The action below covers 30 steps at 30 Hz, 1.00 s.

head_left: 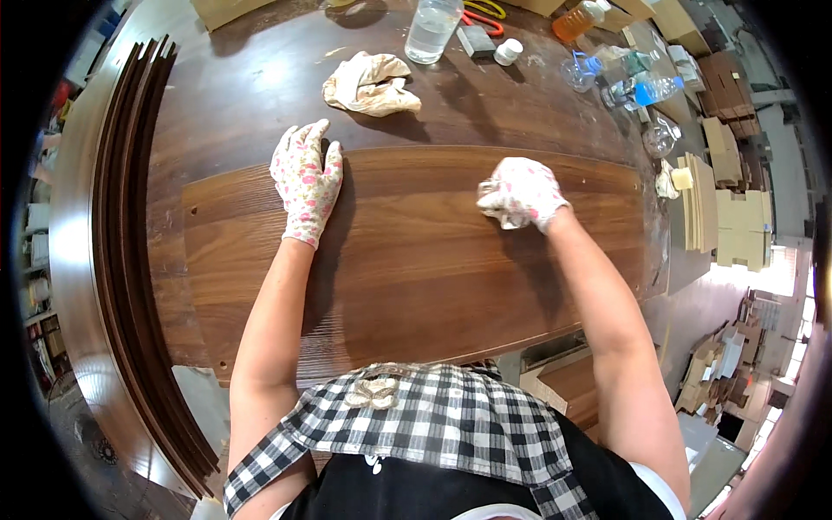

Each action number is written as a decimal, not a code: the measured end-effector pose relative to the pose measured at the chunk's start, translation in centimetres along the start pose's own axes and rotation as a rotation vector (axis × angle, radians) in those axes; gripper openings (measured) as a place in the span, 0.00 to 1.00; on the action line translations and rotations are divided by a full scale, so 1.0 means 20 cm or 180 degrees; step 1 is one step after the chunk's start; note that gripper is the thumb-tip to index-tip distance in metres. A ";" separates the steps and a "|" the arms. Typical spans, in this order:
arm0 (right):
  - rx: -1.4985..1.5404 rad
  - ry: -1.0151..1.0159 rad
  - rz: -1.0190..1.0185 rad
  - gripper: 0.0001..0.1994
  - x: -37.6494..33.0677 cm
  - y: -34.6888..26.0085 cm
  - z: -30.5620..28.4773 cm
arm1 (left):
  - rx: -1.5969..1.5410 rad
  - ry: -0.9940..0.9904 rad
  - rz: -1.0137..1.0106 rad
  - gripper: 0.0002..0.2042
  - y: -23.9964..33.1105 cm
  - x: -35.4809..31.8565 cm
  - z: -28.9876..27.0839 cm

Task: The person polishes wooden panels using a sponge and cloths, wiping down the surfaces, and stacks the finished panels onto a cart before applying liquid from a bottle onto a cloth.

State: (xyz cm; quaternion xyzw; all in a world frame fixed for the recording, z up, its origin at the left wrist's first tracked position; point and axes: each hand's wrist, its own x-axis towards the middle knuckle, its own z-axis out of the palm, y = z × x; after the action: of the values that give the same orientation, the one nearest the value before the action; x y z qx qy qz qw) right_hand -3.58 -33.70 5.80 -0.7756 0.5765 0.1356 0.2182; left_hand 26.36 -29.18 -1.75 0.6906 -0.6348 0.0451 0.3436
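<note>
A brown wood-grain panel (407, 260) lies flat on a darker wooden worktop (251, 95). My left hand (306, 180), in a white flowered glove, rests flat with fingers together on the panel's far left edge. My right hand (523, 192), in the same kind of glove, is closed on a small white rag (491, 196) pressed against the panel's upper right part. A crumpled beige cloth (371, 85) lies on the worktop beyond the left hand.
A clear plastic jar (431, 29), a small white cap (508, 51), an orange bottle (579, 19) and clear bottles (640, 87) stand at the far edge. Dark curved strips (130, 260) stack on the left. Pale wooden blocks (732, 208) pile on the right.
</note>
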 end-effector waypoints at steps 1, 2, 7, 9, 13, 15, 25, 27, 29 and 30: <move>-0.0268 0.0693 -0.0576 0.15 0.01 -0.05 0.05 | 0.0047 -0.0025 0.0110 0.15 0.00 0.00 -0.01; -0.0525 0.0204 -0.0148 0.14 0.02 -0.11 0.03 | 0.0045 -0.0028 0.0131 0.15 0.01 0.00 -0.01; -0.0233 -0.0254 0.0216 0.12 -0.01 0.12 -0.02 | -0.0171 -0.0936 0.1140 0.15 0.11 0.06 0.03; -0.0223 0.0042 -0.0008 0.12 0.00 0.05 0.01 | -0.0060 -0.1057 0.1332 0.17 0.11 0.09 0.06; -0.0199 0.0387 -0.0283 0.13 -0.01 -0.11 0.07 | 0.0343 -0.1157 0.1092 0.18 0.13 0.13 0.12; -0.0202 0.0377 -0.0541 0.13 -0.01 0.02 0.07 | 0.0398 -0.1076 0.1127 0.18 0.13 0.13 0.14; -0.0482 0.2483 -0.1622 0.08 -0.22 -0.41 0.43 | 0.0268 -0.0968 0.1132 0.21 0.18 0.17 0.11; 0.0479 0.2417 -0.0848 0.09 -0.29 -0.32 0.46 | 0.0507 -0.1054 0.1045 0.24 0.15 0.15 0.11; -0.0457 0.2175 -0.0018 0.11 -0.30 -0.03 0.36 | 0.0598 -0.1246 0.0970 0.24 0.12 0.15 0.08; -0.1426 0.2044 0.0856 0.12 -0.35 0.14 0.26 | 0.0585 -0.1227 0.1022 0.24 0.11 0.15 0.09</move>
State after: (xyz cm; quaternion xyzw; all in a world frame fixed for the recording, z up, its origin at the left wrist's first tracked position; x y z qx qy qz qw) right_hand -8.13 -25.94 3.92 -0.7246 0.6677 0.0361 -0.1666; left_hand 24.28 -32.57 -0.64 0.6052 -0.7832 0.0242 0.1407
